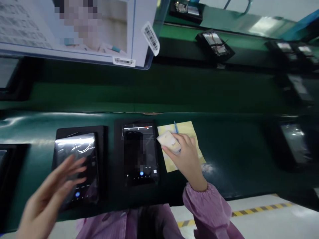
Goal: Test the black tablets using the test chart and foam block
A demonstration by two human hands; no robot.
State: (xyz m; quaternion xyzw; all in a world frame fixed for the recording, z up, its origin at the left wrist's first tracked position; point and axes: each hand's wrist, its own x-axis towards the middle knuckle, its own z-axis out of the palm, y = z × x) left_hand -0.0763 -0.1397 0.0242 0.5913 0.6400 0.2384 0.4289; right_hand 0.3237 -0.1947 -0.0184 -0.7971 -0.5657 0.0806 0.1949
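Block point(169, 142), pale and rounded, is pinched in the right hand point(188, 159), fingers curled round its near end and the far end poking out toward the middle tablet point(141, 154). What the block is I can't tell. Under that hand lies a yellow sheet point(189, 127), and a blue pen point(175, 127) rests just beyond the knuckles. A purple sleeve point(209, 202) runs back from the wrist.

Over to the left hand point(50, 196): wide open, fingers spread, nothing in it, blurred, with its fingertips over the near edge of the left tablet point(74, 146). I can't tell whether they touch the glass. Both tablets are lit and sit in black trays point(104, 139) on the green belt point(236, 149), side by side between the two hands.

By my read, this is the working-through of the screens, one hand on the display and the block kept ready beside it. From here, a move onto the middle tablet calls for a short swing of the right hand to its left, block held flat. The left hand needs a light, flat touch so the tablet isn't pushed in its tray.
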